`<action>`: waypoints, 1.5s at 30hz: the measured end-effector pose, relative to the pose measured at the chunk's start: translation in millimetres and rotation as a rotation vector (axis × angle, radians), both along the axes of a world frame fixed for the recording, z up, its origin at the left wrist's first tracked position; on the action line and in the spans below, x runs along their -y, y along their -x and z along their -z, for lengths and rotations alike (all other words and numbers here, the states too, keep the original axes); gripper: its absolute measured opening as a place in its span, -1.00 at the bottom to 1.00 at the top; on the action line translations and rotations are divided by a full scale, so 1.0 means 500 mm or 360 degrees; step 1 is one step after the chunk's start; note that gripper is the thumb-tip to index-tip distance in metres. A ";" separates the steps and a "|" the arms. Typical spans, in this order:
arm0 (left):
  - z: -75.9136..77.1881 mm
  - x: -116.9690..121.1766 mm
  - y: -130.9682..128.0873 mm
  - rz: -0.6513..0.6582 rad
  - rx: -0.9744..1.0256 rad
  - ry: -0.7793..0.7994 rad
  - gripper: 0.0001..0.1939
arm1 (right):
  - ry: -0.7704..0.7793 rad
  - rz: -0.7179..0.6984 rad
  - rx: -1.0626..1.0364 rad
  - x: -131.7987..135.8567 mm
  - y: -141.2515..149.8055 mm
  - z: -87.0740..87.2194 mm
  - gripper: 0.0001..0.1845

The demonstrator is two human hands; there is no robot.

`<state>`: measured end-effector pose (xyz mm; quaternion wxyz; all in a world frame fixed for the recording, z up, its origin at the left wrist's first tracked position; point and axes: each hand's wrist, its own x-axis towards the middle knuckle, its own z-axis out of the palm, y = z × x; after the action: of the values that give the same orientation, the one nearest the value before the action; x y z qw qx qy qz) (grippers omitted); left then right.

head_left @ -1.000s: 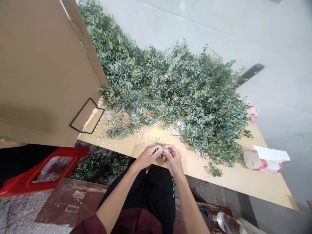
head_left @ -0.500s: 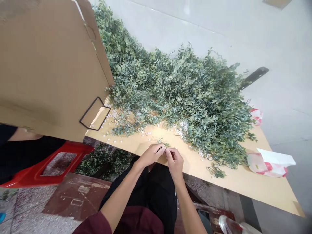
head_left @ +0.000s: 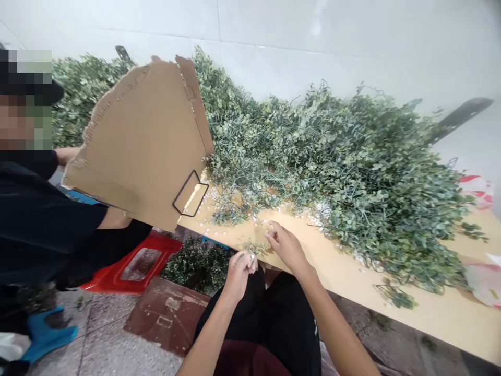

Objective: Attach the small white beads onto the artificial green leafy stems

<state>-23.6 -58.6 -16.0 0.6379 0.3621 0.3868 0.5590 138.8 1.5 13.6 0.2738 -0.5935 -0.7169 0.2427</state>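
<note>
At the table's near edge my left hand is closed on a small sprig of green leaves. A tiny white piece shows at its fingertips. My right hand is apart from it, a little farther in over the tabletop. Its thumb and fingers are pinched together, and whatever is between them is too small to make out. Beyond both hands lies a large heap of leafy artificial greenery. Small white round pieces are scattered along the front of the heap.
A torn cardboard sheet stands on the left of the wooden table, with a black wire frame at its corner. Another person sits beyond it. A dark blade-like bar sticks out at the right. A red stool stands below.
My hands have come apart: the left moved back with the sprig, the right forward over the table. The view has swung left, bringing the other person into sight.
</note>
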 end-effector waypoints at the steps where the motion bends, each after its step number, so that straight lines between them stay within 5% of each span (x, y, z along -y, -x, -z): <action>1: -0.001 0.002 0.003 -0.0005 0.0059 0.0016 -0.59 | 0.0032 0.0000 0.0173 -0.013 0.011 -0.002 -0.70; 4: -0.008 0.002 0.013 0.0011 0.0180 0.0045 -0.59 | 0.0081 0.0014 0.0519 -0.036 0.035 -0.006 -0.88; 7: -0.012 0.000 0.022 0.0022 0.0305 0.0051 -0.59 | 0.0084 -0.0022 0.0453 -0.037 0.031 -0.009 -0.90; 14: -0.005 0.002 0.017 0.0117 0.0525 0.0072 -0.61 | 0.0559 -0.0171 -0.0809 0.034 -0.041 -0.021 -0.89; 17: -0.009 0.003 0.003 0.0255 0.0560 0.0072 -0.60 | 0.0700 -0.0242 -0.1086 0.083 -0.060 -0.031 -0.63; 22: -0.022 0.005 -0.022 0.0482 0.0641 -0.0004 -0.57 | 0.0671 -0.0192 -0.0961 0.131 -0.076 -0.026 -0.58; 32: -0.029 0.004 -0.041 0.0706 0.0769 -0.0095 -0.59 | 0.0649 -0.0196 -0.0825 0.141 -0.097 -0.020 -0.65; 40: -0.031 0.004 -0.057 0.0499 0.0637 -0.0101 -0.66 | 0.0409 -0.0124 -0.0721 0.145 -0.098 -0.045 -0.73; 45: -0.015 0.000 -0.064 0.0234 0.0076 -0.0214 -0.58 | 0.0390 -0.0166 -0.0800 0.155 -0.098 -0.058 -0.76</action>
<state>8.3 -58.5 -8.6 0.6604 0.4180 0.3055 0.5438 188.0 -75.8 42.4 0.3563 -0.5056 -0.6215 0.4808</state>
